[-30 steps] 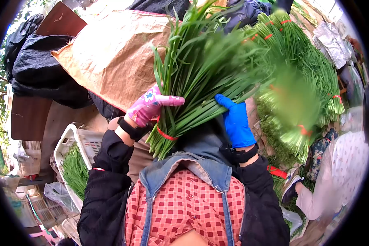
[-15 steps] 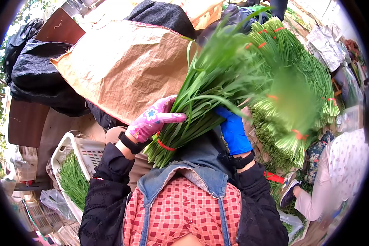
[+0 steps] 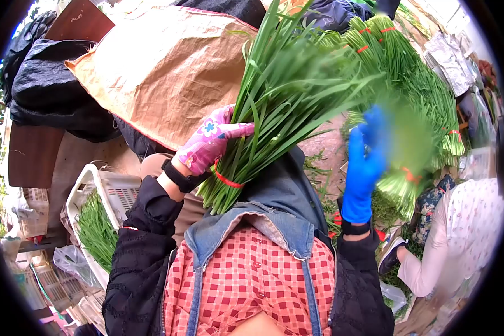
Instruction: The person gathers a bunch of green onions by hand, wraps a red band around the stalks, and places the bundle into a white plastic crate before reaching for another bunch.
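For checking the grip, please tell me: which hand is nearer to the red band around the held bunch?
Left. The left hand grips the bunch close beside the red band; the right hand is well away, to the band's right.

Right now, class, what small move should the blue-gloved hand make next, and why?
Probably the right hand should reach across and gather the loose leaves: they fan out toward it, and it appears clear of the bunch, while the left hand already grips the stems near the red band.
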{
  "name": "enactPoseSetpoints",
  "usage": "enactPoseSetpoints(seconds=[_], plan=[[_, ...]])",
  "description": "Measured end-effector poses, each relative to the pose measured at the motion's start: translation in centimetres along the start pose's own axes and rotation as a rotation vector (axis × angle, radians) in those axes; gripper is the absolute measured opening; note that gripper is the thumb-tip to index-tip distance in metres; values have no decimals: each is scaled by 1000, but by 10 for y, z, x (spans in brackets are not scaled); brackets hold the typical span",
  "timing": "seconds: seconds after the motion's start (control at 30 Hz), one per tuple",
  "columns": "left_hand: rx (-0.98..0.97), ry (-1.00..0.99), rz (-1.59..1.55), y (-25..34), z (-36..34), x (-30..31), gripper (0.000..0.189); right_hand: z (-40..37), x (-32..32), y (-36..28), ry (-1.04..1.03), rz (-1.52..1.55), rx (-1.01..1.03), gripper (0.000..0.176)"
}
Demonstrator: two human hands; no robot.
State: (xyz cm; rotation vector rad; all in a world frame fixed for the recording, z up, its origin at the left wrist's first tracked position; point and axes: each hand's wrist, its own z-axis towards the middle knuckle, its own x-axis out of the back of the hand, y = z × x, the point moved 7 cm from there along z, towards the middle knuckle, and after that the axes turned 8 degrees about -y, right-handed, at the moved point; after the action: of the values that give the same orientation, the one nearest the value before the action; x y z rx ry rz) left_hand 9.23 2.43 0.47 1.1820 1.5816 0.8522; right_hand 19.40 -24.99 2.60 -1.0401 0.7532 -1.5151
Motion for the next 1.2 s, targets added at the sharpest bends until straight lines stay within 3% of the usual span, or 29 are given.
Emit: enactPoseSetpoints(seconds=[0.07, 0.13, 0.2, 0.3, 0.4, 0.47, 0.53, 0.57, 0.63, 0.67, 0.73, 0.87, 0.93, 1.03, 1.1, 1.2], plan=[[-35, -34, 81, 1, 3, -2, 41, -11, -23, -52, -326, -72, 296, 45], [-32, -51, 85, 2, 5, -7, 41, -20, -57, -72, -631, -170, 371, 42], [-35, -56, 86, 3, 7, -9, 42, -30, -77, -70, -587, -215, 483, 39], [-16, -20, 83, 7, 1, -11, 44, -42, -94, -58, -504, -471, 633, 20], [-52, -8, 166, 11, 0, -12, 43, -37, -92, -51, -458, -358, 567, 13], [-70, 20, 200, 11, 0, -10, 42, -31, -85, -40, -383, -253, 464, 10], [-21, -16, 113, 8, -1, -13, 44, -15, -62, 14, -333, 74, -161, 12], [-36, -33, 99, 3, 2, -10, 43, -12, -48, 20, -338, 73, -160, 12], [-37, -24, 164, 6, 4, -10, 44, -20, -40, 16, -693, -219, -33, 13], [-33, -16, 233, 5, 4, -12, 45, -23, -35, 7, -696, -231, -39, 13], [-64, 8, 304, 5, 7, -15, 45, -30, -45, -57, -777, -181, 276, 15], [-134, 7, 238, -7, 13, -15, 48, -38, -82, -95, -799, -129, 318, 27], [-198, 3, 278, -11, 17, -10, 50, -47, -101, -94, -679, -414, 685, 40], [-135, -90, 160, -3, 14, -25, 52, -53, -103, -87, -606, -551, 823, 29], [-138, -40, 253, 3, 11, -25, 50, -60, -104, -80, -624, -758, 858, 18], [-67, 10, 300, 12, 0, -31, 64, -59, -102, -63, -585, -558, 733, 17]])
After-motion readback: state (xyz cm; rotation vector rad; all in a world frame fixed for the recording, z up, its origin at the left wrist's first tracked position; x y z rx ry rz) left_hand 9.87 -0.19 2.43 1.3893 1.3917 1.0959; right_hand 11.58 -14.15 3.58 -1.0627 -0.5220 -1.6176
